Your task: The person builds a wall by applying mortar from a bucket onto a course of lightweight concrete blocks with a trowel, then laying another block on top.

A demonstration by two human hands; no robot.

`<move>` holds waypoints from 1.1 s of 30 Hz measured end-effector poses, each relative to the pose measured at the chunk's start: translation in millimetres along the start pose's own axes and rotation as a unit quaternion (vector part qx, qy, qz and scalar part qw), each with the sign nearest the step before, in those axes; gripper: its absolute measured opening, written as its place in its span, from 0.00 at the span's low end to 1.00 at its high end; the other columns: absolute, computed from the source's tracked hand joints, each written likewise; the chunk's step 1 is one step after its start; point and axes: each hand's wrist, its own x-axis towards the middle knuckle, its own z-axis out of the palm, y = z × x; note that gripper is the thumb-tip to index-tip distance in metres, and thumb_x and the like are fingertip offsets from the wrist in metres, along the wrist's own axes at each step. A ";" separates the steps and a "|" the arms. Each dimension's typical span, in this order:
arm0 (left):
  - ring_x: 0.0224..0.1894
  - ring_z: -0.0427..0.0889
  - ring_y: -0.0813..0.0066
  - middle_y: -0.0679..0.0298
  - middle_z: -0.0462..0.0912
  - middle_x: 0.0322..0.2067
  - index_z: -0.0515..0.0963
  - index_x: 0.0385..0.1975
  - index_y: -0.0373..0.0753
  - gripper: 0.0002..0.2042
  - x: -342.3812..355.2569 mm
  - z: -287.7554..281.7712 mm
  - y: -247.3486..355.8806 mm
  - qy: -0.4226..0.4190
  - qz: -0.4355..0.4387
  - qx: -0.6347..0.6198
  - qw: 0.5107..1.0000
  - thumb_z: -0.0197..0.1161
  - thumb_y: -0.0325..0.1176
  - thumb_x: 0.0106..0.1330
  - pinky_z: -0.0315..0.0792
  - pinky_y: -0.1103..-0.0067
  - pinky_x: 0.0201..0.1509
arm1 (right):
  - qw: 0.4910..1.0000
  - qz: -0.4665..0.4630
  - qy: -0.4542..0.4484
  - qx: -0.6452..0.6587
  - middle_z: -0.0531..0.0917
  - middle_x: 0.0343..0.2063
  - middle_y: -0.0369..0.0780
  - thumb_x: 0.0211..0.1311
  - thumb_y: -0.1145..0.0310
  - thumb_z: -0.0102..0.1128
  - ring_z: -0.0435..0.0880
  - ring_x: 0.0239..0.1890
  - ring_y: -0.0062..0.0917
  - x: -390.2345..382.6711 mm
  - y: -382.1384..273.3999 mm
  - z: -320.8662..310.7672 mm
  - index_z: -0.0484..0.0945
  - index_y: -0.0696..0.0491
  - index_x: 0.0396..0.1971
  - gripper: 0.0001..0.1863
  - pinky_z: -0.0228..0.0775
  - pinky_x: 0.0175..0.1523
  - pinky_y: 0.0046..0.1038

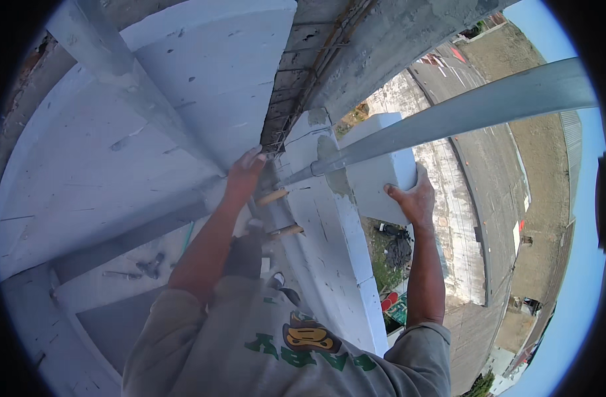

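Note:
My right hand (415, 198) grips the outer edge of a white building block (377, 173), with the thumb on its near face. The block is beside the outer side of a low white block wall (329, 231), partly behind a grey pole. My left hand (245, 175) reaches to the corner where a tall white wall (203, 73) meets a gap with reinforcing bars (286, 129). Its fingers are stretched against the edge there, and I see nothing held in them. Just below it, two short wooden handle-like pieces (272, 197) lie across the inner side of the low wall.
One grey metal pole (462, 112) crosses over the block; another (137, 86) slants past the left wall. A concrete column (382, 46) rises ahead. Dark tools (152, 266) lie on the floor lower left. Beyond the low wall is a drop, with a black bundle (399, 250) far below.

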 end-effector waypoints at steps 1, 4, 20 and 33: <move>0.52 0.74 0.77 0.62 0.78 0.49 0.69 0.58 0.34 0.26 12.1 0.5 8.4 0.000 -0.005 0.000 1.000 0.60 0.44 0.65 0.64 0.80 0.58 | 0.999 0.002 -0.033 0.004 0.78 0.45 0.54 0.34 0.62 0.76 0.78 0.48 0.44 9.1 -10.7 3.0 0.65 0.62 0.56 0.45 0.68 0.54 0.38; 0.54 0.73 0.74 0.60 0.77 0.51 0.69 0.58 0.33 0.27 40.3 16.7 40.4 -0.045 -0.006 0.017 0.999 0.59 0.46 0.66 0.63 0.80 0.59 | 0.997 -0.019 -0.063 0.039 0.79 0.43 0.52 0.35 0.63 0.76 0.79 0.46 0.44 29.5 -23.7 11.1 0.71 0.60 0.50 0.38 0.69 0.52 0.38; 0.61 0.68 0.51 0.38 0.67 0.57 0.58 0.63 0.28 0.52 95.5 128.9 136.2 -0.223 0.025 0.111 0.968 0.59 0.70 0.50 0.63 0.70 0.63 | 0.983 -0.174 -0.047 0.034 0.81 0.40 0.41 0.47 0.53 0.68 0.79 0.43 0.35 45.7 -32.1 45.2 0.73 0.51 0.49 0.30 0.69 0.49 0.36; 0.58 0.72 0.54 0.43 0.71 0.55 0.63 0.61 0.29 0.50 148.5 120.8 142.1 -0.254 0.012 0.094 0.963 0.64 0.67 0.47 0.64 0.70 0.62 | 0.992 -0.066 -0.087 0.065 0.77 0.40 0.50 0.41 0.42 0.72 0.78 0.44 0.36 74.6 -62.2 52.2 0.66 0.62 0.51 0.45 0.70 0.49 0.35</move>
